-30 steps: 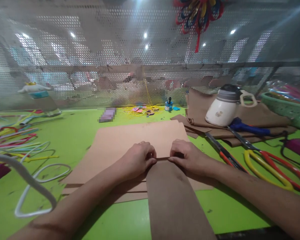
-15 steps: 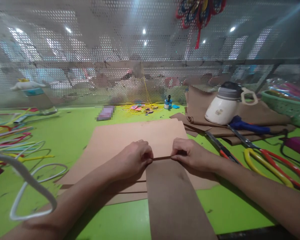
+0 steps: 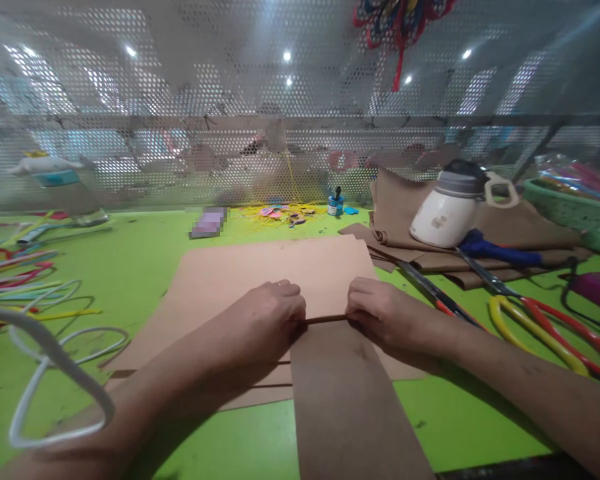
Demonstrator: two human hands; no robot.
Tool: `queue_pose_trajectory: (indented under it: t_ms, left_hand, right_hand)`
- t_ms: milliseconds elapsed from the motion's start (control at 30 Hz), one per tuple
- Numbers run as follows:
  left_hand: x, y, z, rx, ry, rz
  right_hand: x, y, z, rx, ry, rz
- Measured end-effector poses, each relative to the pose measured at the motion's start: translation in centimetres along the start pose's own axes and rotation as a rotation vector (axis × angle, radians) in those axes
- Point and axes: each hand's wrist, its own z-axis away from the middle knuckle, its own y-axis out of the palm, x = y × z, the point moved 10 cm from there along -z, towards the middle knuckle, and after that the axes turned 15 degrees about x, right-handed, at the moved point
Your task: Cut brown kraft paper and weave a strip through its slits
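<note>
A long brown strip [image 3: 347, 400], leather or thick card by its look, runs from the bottom of the view up onto a stack of pale tan sheets [image 3: 260, 270]. At its far end a narrow dark edge stands slightly raised, as if folded. My left hand [image 3: 275, 312] pinches the left corner of that end, wearing a ring on one finger. Across from it, my right hand [image 3: 377, 310] pinches the right corner with curled fingers. Both hands rest low over the sheets, and their fingertips are partly hidden.
Large scissors [image 3: 513, 320] with red and yellow handles lie to the right, near a white jug [image 3: 445, 213] on folded brown material [image 3: 535, 223]. A small blue bottle [image 3: 335, 203] stands behind the sheets. Coloured cords [image 3: 40, 287] and a white cord loop [image 3: 55, 360] are at left.
Both hands keep hold of the strip's far end. My right fingers have curled in more tightly, and the dark edge between the hands looks slightly more raised. The view has shifted a little.
</note>
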Motion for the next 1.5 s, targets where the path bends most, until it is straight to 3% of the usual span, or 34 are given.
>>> queue_pose_trajectory:
  t_ms: [233, 600, 900, 1167, 1300, 1433, 1500]
  left_hand:
    - [-1.7, -0.3, 0.3, 0.014, 0.049, -0.156]
    - [-2.4, -0.5, 0.6, -0.043, 0.094, -0.238]
    - [-3.3, 0.2, 0.3, 0.044, 0.066, -0.337]
    - [-2.2, -0.8, 0.8, 0.046, 0.003, -0.233]
    - [-1.9, -0.8, 0.1, 0.002, 0.025, -0.286]
    - [0.7, -0.3, -0.9, -0.009, -0.165, -0.09]
    - [0.9, 0.2, -1.1, 0.007, -0.176, -0.028]
  right_hand:
    - [1.2, 0.5, 0.3, 0.016, -0.001, 0.18]
    - [2.5, 1.7, 0.7, 0.05, -0.044, 0.398]
    - [2.7, 1.8, 0.8, 0.046, -0.027, 0.439]
    - [4.5, 2.8, 0.8, 0.136, -0.021, 0.702]
    - [5.2, 3.2, 0.7, 0.145, 0.0, 0.747]
    - [5.3, 3.1, 0.6, 0.138, 0.015, 0.718]
    - [5.2, 2.9, 0.5, 0.126, 0.029, 0.686]
